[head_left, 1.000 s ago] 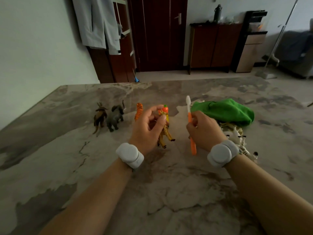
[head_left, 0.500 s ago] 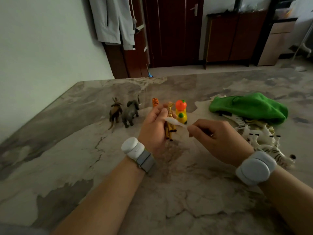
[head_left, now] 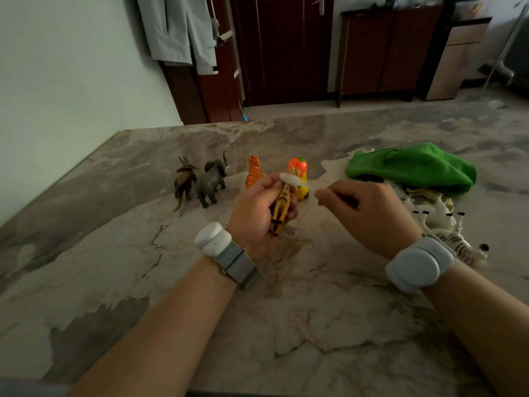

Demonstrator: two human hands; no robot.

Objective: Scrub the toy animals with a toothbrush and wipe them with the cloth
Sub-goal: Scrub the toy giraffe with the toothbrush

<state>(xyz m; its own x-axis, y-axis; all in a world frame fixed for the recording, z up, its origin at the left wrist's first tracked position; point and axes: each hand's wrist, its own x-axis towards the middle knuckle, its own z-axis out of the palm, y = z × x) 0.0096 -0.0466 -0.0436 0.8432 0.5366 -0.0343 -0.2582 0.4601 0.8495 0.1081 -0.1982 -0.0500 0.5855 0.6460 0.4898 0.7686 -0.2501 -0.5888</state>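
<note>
Left hand (head_left: 257, 213) curls its fingers round the toy giraffe (head_left: 282, 207) over the marble table (head_left: 286, 310), right hand (head_left: 369, 216) pinches the toothbrush (head_left: 290, 179), its head on the giraffe's neck, green cloth (head_left: 412, 167) heaped just beyond.

no readable text, label, brand or number anywhere — nothing legible on any surface.

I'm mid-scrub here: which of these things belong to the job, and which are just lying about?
Job: giraffe in left hand, toothbrush in right hand, green cloth, horned animal, elephant, tiger, zebras.
Lying about: hanging garment, cabinet, door; the yellow-orange toy is unclear.
</note>
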